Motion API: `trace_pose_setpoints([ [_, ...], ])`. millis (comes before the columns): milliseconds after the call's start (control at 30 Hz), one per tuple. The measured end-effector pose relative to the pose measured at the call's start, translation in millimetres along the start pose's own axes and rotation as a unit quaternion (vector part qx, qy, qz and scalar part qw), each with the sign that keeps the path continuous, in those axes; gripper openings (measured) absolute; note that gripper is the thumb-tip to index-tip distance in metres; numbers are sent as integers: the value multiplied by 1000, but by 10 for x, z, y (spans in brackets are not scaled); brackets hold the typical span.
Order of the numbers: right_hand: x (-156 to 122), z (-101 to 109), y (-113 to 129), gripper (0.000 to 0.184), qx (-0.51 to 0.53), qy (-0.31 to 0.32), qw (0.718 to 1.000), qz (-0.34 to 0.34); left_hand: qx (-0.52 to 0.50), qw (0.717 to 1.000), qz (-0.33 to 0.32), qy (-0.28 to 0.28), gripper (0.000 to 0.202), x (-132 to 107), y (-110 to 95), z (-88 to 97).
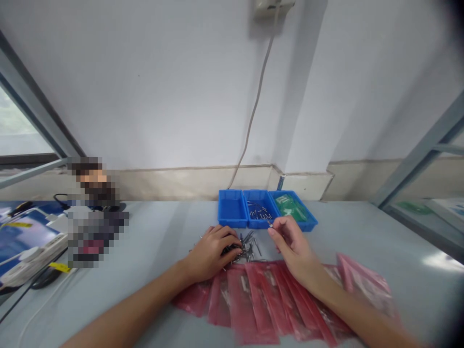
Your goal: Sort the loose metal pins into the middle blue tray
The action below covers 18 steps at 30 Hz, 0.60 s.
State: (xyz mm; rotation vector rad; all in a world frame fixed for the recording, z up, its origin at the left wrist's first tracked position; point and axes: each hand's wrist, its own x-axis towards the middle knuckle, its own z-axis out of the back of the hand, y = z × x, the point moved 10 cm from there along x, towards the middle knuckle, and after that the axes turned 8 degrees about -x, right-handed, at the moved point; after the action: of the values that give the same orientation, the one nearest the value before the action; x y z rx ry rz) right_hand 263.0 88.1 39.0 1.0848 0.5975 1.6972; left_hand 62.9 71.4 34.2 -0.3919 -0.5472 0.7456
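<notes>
Head view only.

Left hand (212, 249): palm down on the pile of metal pins (251, 245), fingers curled into it. Can't tell whether it actually grips any.

Right hand (292, 241): at 3 o'clock of the pile, thumb and forefinger pinched tight on one pin (271, 225), other fingers loosely bent. The pin sits just at the near edge of the middle tray (259, 218).

The pile lies on the tabletop (155, 237) at 6 o'clock of the trays, between the two hands.

Three blue trays stand in a row, sides touching, at 12 o'clock of the hands. The left tray (232, 212) is next to the middle tray, which holds more loose pins. The right tray (308, 223) holds green bags (292, 205).

Pink bags (261, 299) are fanned out and overlapping at 6 o'clock of the pile. The right forearm crosses over them.

White power strip (31, 256) at 9 o'clock, far left of the tabletop.

Grey cable (253, 111) runs down the wall at 12 o'clock, ending behind the trays.
</notes>
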Motion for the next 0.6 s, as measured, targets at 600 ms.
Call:
trace_pose_setpoints([
  [600, 23, 43, 51, 18, -18, -8, 1000, -12, -19, 999, 35, -12, 11, -22, 52, 14],
])
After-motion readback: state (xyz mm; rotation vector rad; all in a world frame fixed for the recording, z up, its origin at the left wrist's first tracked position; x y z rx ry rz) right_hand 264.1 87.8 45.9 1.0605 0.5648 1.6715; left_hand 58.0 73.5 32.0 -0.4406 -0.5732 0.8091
